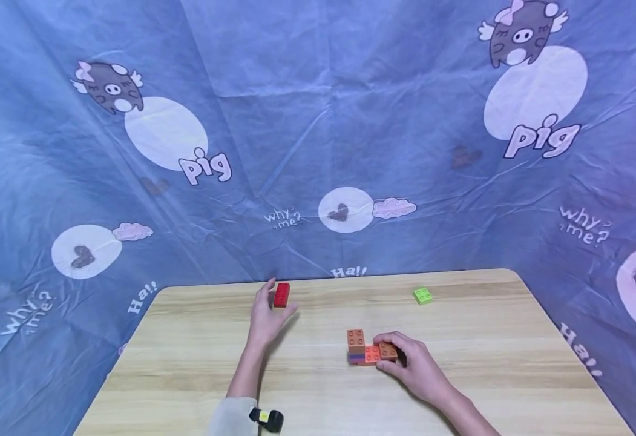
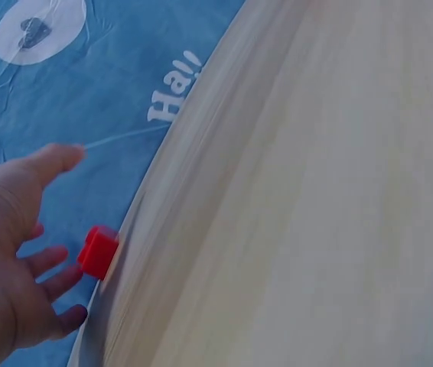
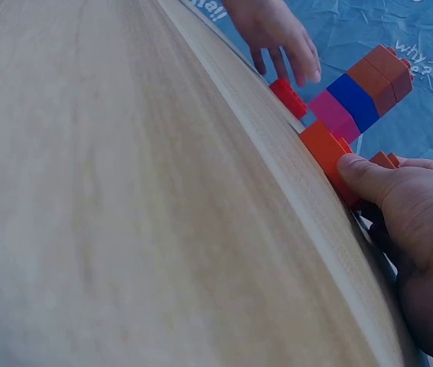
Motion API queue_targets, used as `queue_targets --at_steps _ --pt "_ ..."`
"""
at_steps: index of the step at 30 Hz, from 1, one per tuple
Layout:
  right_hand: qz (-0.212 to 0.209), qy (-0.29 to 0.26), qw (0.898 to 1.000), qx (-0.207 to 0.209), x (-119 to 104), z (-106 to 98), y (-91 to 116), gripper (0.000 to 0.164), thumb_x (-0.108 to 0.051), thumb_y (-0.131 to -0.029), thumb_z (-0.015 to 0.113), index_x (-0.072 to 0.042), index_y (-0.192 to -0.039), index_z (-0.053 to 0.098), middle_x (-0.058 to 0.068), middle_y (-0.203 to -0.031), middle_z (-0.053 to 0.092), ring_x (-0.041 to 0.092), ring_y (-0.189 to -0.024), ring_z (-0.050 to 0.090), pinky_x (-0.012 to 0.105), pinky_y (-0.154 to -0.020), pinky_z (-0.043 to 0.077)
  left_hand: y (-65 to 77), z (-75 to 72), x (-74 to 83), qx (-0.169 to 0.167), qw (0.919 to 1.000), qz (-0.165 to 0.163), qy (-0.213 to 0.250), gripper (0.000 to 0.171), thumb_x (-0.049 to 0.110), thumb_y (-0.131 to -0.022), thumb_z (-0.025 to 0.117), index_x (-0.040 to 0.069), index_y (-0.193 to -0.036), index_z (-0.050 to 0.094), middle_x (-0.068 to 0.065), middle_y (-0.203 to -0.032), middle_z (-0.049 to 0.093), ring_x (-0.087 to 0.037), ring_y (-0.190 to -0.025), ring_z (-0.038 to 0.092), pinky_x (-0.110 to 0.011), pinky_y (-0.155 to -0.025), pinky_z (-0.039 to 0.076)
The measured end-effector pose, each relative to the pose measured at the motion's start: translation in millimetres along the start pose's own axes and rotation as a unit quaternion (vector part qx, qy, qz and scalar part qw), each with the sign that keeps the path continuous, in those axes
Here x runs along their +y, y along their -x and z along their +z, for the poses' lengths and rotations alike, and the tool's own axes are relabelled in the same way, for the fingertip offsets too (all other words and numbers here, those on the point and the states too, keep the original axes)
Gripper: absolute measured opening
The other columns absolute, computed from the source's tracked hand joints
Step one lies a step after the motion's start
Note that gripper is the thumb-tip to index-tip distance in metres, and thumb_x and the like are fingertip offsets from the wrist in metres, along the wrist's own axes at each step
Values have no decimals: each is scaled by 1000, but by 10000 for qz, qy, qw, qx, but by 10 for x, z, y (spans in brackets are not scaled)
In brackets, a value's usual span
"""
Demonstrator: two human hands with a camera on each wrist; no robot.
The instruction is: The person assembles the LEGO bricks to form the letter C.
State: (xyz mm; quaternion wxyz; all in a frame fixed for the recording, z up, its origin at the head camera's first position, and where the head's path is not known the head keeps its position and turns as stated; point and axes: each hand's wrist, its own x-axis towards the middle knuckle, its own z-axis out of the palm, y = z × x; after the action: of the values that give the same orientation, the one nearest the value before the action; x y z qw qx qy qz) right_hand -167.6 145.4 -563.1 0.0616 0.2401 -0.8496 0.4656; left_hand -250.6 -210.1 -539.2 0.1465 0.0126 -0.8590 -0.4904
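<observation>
My left hand (image 1: 266,320) reaches beside a red toy brick (image 1: 281,295) near the table's back edge, its thumb and fingers spread apart around it. In the left wrist view a gap shows between the thumb and the red brick (image 2: 99,252); whether a fingertip touches it I cannot tell. My right hand (image 1: 417,367) pinches the right end of a built block of toy bricks (image 1: 372,353) between thumb and fingers. Its orange base (image 3: 327,157) lies on the table, and a pink, a blue (image 3: 353,102) and brown bricks rise in a stack at its left end.
A small lime-green brick (image 1: 422,295) lies at the back right of the wooden table (image 1: 318,399). Blue printed cloth (image 1: 274,151) hangs behind the table and along both sides. A black band (image 1: 266,418) is on the left wrist.
</observation>
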Motion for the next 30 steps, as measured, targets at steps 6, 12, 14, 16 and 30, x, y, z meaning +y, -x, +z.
queue_targets --at_steps 6,12,14,16,30 --pt "-33 -8 10000 13 -1 13 0 43 -20 -87 87 -18 -127 71 -9 -122 73 12 -112 69 29 -96 58 -34 94 17 291 9992 -172 -189 75 11 -82 87 0 -148 55 -24 -136 61 -40 -120 63 -53 -101 55" --pt "-76 -28 10000 58 -1 25 -19 44 -18 -85 88 -19 -126 72 -11 -122 73 12 -111 69 30 -96 59 -57 97 -2 868 9921 -139 -891 47 -1 -83 82 -1 -129 71 -24 -119 70 -41 -107 67 -55 -92 55" --pt "-76 -19 9999 76 -3 26 -24 45 -17 -85 89 -19 -126 72 -12 -122 73 12 -112 69 32 -97 59 -60 79 1 969 9901 -190 -1001 42 -3 -83 80 0 -124 73 -23 -114 73 -41 -102 69 -55 -89 56" --pt "-51 -8 9999 94 -6 23 -27 46 -17 -84 90 -19 -126 72 -12 -122 73 12 -112 69 33 -98 59 -64 60 4 984 9903 -246 -947 40 -4 -83 80 0 -122 74 -22 -111 75 -39 -98 71 -54 -86 58" --pt "40 -31 10000 -21 24 -24 -15 44 -19 -86 88 -19 -126 72 -10 -123 73 13 -112 69 31 -97 59 -25 8 473 -166 9954 86 943 36 -8 -81 79 5 -115 78 -13 -108 79 -23 -96 75 -28 -81 63"
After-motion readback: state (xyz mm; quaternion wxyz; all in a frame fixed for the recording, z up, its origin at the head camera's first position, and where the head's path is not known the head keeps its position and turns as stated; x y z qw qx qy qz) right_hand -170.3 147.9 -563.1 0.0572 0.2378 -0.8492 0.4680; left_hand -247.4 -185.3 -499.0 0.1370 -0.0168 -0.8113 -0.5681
